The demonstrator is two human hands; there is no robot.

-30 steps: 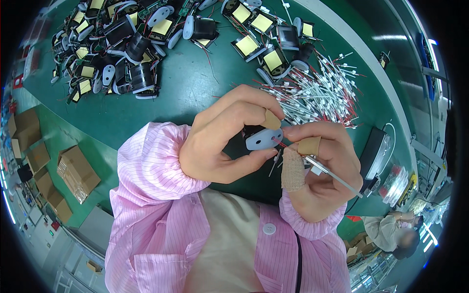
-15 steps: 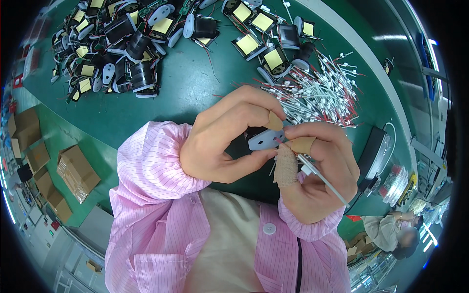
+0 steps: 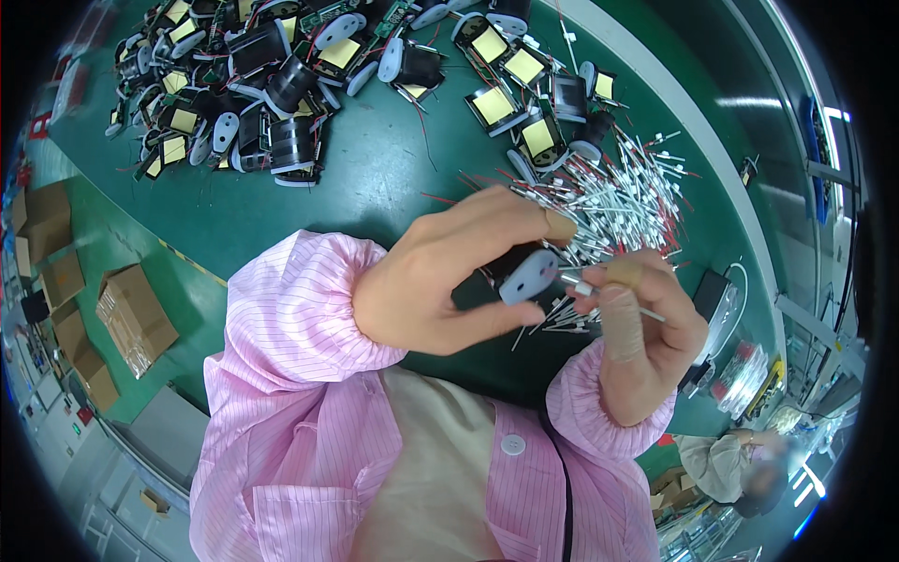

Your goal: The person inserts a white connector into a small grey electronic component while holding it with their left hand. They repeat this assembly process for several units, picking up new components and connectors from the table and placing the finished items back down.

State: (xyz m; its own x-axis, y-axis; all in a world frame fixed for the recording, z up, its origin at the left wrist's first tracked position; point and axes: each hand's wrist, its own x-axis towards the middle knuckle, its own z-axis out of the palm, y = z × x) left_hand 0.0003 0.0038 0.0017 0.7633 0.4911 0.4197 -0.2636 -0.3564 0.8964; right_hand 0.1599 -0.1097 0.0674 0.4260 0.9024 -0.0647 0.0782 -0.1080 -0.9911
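Observation:
My left hand (image 3: 440,276) grips a small black coil part with a grey oval end plate (image 3: 526,274), held above the green table (image 3: 375,197). My right hand (image 3: 641,328), with tan tape on its fingers, pinches a thin white sleeved wire (image 3: 613,302) whose tip meets the oval plate. Both hands are close together at the centre of the view. A loose heap of white sleeved wires with red ends (image 3: 623,201) lies just beyond the hands.
Many black coil parts with yellow tape and grey oval plates (image 3: 272,94) are piled at the far left and along the top. Cardboard boxes (image 3: 131,314) sit on the floor at left. Another person (image 3: 740,468) is at lower right.
My right hand has turned, so the wire now points left into the oval plate instead of slanting down to the right. The left hand keeps its hold on the coil part.

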